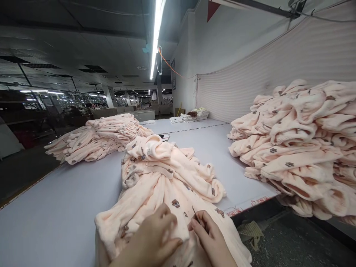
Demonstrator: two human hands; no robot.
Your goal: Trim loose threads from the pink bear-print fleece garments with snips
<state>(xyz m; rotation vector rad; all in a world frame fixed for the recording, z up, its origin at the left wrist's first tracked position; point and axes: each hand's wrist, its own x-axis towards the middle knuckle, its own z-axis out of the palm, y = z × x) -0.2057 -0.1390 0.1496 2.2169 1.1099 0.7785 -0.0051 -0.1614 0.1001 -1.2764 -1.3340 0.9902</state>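
A pale pink fleece garment [164, 189] with small brown bear prints lies bunched at the near edge of the white table. Over its lower part is my left hand [157, 235], slightly blurred, its thumb and fingers apart and nothing visible between them. Just to the right, my right hand [207, 231] is closed around a thin, dark pointed tool [195, 214], whose tip points up and left above the fabric. The rest of the tool is hidden in the fingers.
Folded pink garments [102, 137] are stacked at the left of the white table [69, 200]. A taller garment pile [294, 141] overhangs the right edge. Small white bundles [191, 116] lie at the far end. A lamp [156, 37] hangs overhead.
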